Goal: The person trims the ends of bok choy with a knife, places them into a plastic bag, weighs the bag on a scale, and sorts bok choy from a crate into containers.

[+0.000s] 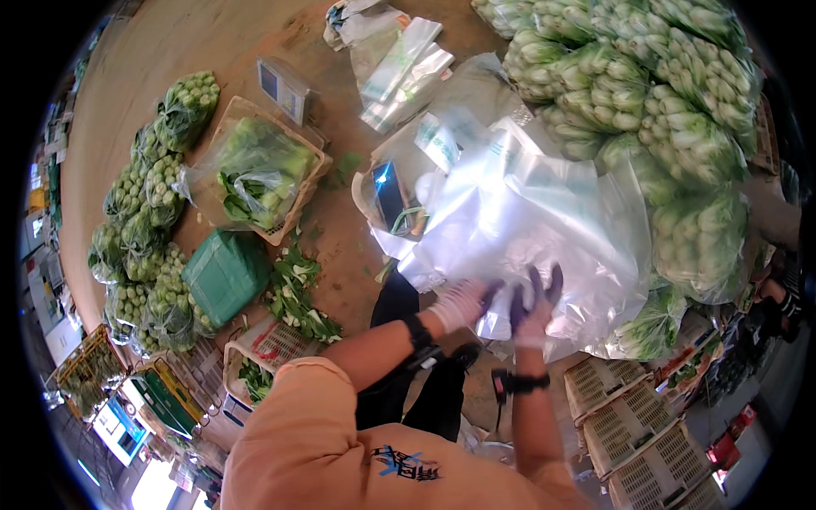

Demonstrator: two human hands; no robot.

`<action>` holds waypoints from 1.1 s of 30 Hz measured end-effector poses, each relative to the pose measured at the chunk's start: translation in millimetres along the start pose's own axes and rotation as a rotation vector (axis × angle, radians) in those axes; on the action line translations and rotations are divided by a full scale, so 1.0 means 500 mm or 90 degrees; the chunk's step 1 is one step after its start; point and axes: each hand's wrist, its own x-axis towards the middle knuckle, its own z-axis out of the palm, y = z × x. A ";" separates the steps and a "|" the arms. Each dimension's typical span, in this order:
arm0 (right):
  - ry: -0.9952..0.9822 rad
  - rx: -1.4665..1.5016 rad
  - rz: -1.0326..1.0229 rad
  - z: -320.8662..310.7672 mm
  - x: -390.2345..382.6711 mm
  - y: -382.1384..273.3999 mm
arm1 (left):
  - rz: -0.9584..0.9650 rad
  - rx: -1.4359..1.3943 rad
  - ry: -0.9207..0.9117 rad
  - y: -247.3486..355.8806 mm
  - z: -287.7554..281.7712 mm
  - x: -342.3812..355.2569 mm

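head camera: a worker in an orange shirt [297, 408] leans over a heap of clear plastic bags [552, 229], glossy and rumpled, spread in front of the body. the right hand [534, 310], gloved and dark at the fingertips, lies at the near edge of the heap with its fingers splayed wide. the left hand [470, 303], in a similar glove, is just beside it at the same edge; blur hides its fingers, and whether they grip the plastic cannot be told. both wrists wear black bands [418, 333].

left of the heap, a dark flat device [388, 195] (a bright glare on its face) lies near a pale round object [427, 187]. farther left, a tan crate [316, 170] holds leafy greens [263, 166] in a clear bag, near a scale [285, 89]. beyond a green bundle [226, 274], bagged vegetables [140, 225] cluster on the floor [110, 127]. loose leaves [297, 293] are scattered beside the bundle. to the right, bagged pale-stemmed greens [629, 93] are piled high, with slatted crates [633, 433] below.
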 end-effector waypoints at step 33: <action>0.012 0.081 0.409 0.038 0.138 0.094 | -0.703 -0.980 -0.188 0.006 -0.223 -0.177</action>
